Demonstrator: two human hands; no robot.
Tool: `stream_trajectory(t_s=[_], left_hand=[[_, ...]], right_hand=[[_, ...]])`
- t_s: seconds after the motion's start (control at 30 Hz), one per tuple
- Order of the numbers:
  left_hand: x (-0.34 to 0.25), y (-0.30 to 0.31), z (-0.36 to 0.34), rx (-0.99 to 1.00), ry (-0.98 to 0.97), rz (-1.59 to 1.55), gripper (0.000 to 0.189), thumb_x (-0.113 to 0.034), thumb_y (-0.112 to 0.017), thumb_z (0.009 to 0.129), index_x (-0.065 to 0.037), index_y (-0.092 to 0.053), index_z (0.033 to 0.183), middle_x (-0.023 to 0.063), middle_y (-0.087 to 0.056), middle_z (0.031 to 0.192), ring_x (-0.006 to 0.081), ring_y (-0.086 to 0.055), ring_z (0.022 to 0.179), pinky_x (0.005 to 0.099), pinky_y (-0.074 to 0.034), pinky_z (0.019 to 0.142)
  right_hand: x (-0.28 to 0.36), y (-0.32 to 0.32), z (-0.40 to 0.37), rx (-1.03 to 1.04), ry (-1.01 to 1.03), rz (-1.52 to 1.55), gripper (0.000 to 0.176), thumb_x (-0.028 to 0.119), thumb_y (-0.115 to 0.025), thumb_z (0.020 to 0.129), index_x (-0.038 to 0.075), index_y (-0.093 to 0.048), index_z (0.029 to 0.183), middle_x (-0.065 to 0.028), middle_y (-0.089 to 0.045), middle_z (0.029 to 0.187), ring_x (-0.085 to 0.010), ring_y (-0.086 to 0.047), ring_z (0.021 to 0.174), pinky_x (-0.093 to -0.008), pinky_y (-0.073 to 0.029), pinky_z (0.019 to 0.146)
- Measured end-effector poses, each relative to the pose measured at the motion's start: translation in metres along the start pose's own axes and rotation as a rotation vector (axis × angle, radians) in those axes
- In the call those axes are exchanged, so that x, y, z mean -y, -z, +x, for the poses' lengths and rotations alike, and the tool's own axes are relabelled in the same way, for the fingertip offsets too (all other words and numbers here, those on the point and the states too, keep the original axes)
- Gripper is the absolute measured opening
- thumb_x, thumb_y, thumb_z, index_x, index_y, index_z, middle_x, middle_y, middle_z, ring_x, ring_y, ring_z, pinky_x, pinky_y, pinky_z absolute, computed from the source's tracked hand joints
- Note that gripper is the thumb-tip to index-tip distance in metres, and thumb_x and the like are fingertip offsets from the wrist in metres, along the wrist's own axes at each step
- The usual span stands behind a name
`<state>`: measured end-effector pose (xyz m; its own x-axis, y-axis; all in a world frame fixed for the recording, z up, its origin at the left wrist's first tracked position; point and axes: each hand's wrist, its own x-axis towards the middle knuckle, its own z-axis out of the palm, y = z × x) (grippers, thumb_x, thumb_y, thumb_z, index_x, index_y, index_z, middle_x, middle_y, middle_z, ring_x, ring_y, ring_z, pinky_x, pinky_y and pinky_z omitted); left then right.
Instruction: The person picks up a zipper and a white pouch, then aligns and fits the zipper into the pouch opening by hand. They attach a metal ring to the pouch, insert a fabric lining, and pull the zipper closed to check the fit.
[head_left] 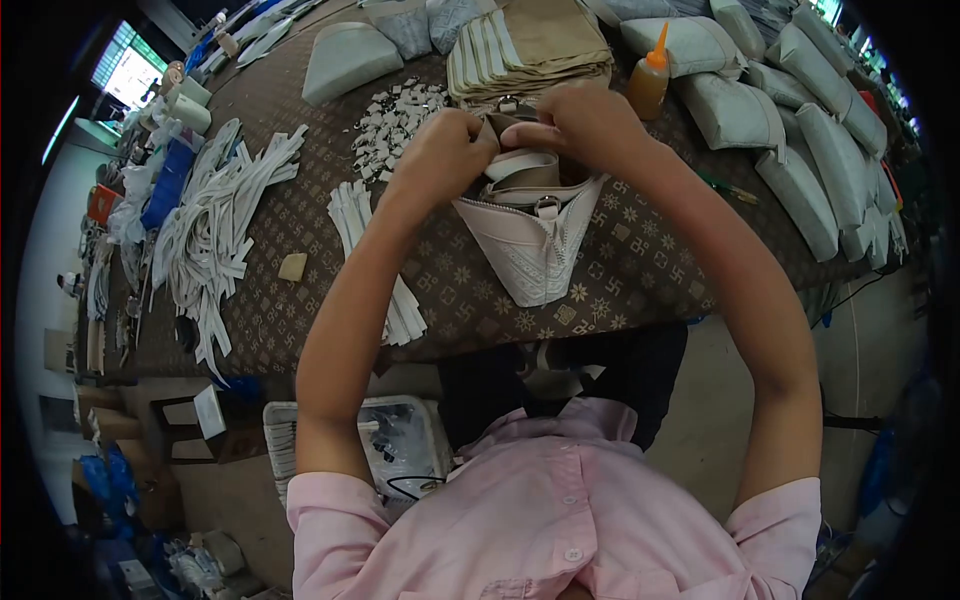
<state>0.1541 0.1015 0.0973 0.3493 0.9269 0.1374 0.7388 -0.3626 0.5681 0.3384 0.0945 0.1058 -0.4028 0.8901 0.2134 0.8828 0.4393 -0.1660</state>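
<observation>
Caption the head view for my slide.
Left hand and right hand grip a white bag at a table.

Bare cloth on table (650, 270) right of bag (530, 250), open to front edge. Glue bottle (650, 80) just beside right hand (580, 120); tan stack (530, 45) close behind. Chip pile (395, 120) near left hand (445, 150). Narrow lane between strip bundle (352, 215) and strip heap (215, 230), small block (293, 267) in it. Padded bags (800, 160) wall the right.

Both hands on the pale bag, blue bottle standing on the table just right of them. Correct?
No. The bottle is orange, not blue, per the head view. The rest holds: left hand and right hand both grip the bag, and the bottle stands on the table just right of them.
</observation>
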Motion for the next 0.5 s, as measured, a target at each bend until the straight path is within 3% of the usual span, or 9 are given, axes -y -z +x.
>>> stream_trajectory(t_s=[0.03,0.07,0.13,0.17,0.2,0.23,0.3,0.4,0.5], left_hand=[[0.0,0.0,0.002,-0.019,-0.03,0.005,0.025,-0.02,-0.056,0.074,0.003,-0.064,0.078,0.0226,-0.059,0.066,0.0336,-0.06,0.063,0.0403,-0.048,0.065],[0.0,0.002,0.005,0.026,-0.032,0.025,0.025,-0.021,-0.057,0.078,0.003,-0.062,0.079,0.0112,-0.054,0.058,0.0156,-0.05,0.054,0.0322,-0.043,0.056],[-0.004,0.011,0.007,0.103,0.056,0.073,0.025,-0.021,-0.057,0.077,0.003,-0.062,0.082,0.0101,-0.054,0.059,0.0147,-0.052,0.055,0.0321,-0.043,0.058],[-0.003,0.018,0.011,0.192,0.076,0.195,0.024,-0.021,-0.058,0.079,0.002,-0.064,0.084,0.0131,-0.059,0.067,0.0195,-0.059,0.065,0.0339,-0.046,0.065],[0.005,0.015,0.012,0.203,0.083,0.193,0.024,-0.021,-0.058,0.079,0.002,-0.064,0.084,0.0131,-0.059,0.067,0.0195,-0.059,0.065,0.0339,-0.046,0.065],[0.013,0.012,0.011,0.081,-0.072,0.319,0.022,-0.02,-0.06,0.079,0.001,-0.064,0.084,0.0148,-0.061,0.073,0.0239,-0.06,0.071,0.0359,-0.046,0.068],[0.015,0.002,0.008,-0.149,-0.278,0.519,0.019,-0.02,-0.065,0.078,-0.001,-0.063,0.082,0.0181,-0.062,0.085,0.0348,-0.06,0.085,0.0417,-0.046,0.075],[0.01,-0.007,0.013,-0.21,-0.228,0.496,0.019,-0.019,-0.066,0.077,-0.001,-0.062,0.081,0.0172,-0.061,0.081,0.036,-0.059,0.081,0.0429,-0.045,0.073],[0.009,-0.012,0.014,-0.253,-0.362,0.423,0.02,-0.02,-0.066,0.077,-0.001,-0.062,0.08,0.0168,-0.06,0.08,0.0364,-0.058,0.08,0.0434,-0.045,0.073]], right_hand=[[0.0,-0.003,0.0,-0.171,0.046,-0.055,0.045,0.05,-0.058,0.081,0.006,-0.065,0.075,-0.0119,-0.064,0.072,-0.03,-0.064,0.072,-0.0405,-0.051,0.063],[-0.002,-0.007,0.003,-0.252,0.149,-0.148,0.029,0.037,-0.055,0.085,0.01,-0.065,0.081,-0.0103,-0.065,0.074,-0.0284,-0.065,0.074,-0.0396,-0.051,0.062],[-0.009,-0.016,0.007,-0.263,0.151,-0.201,0.024,0.035,-0.056,0.084,0.012,-0.064,0.083,-0.0096,-0.063,0.071,-0.0281,-0.064,0.073,-0.0408,-0.05,0.062],[-0.012,-0.02,0.008,-0.287,0.154,-0.262,0.019,0.032,-0.057,0.083,0.014,-0.063,0.085,-0.009,-0.061,0.069,-0.0278,-0.063,0.072,-0.0421,-0.049,0.061],[-0.013,-0.02,0.007,-0.275,0.139,-0.215,0.015,0.026,-0.06,0.081,0.012,-0.064,0.084,-0.0089,-0.062,0.076,-0.0259,-0.062,0.08,-0.0418,-0.049,0.068],[-0.014,-0.025,0.009,-0.266,0.137,-0.208,0.015,0.026,-0.06,0.081,0.012,-0.064,0.084,-0.0089,-0.062,0.076,-0.0259,-0.062,0.08,-0.0418,-0.049,0.068],[-0.018,-0.031,0.016,-0.572,0.37,-0.302,0.015,0.023,-0.062,0.08,0.008,-0.064,0.084,-0.0092,-0.062,0.079,-0.0262,-0.061,0.083,-0.0389,-0.049,0.073],[-0.035,-0.042,0.028,-0.384,0.341,-0.008,0.02,0.022,-0.064,0.08,0.003,-0.063,0.082,-0.0117,-0.061,0.08,-0.0288,-0.06,0.081,-0.038,-0.047,0.074],[-0.038,-0.044,0.027,-0.212,0.2,-0.047,0.024,0.024,-0.064,0.08,0.0,-0.062,0.082,-0.0133,-0.061,0.081,-0.0309,-0.059,0.081,-0.0395,-0.046,0.073]])
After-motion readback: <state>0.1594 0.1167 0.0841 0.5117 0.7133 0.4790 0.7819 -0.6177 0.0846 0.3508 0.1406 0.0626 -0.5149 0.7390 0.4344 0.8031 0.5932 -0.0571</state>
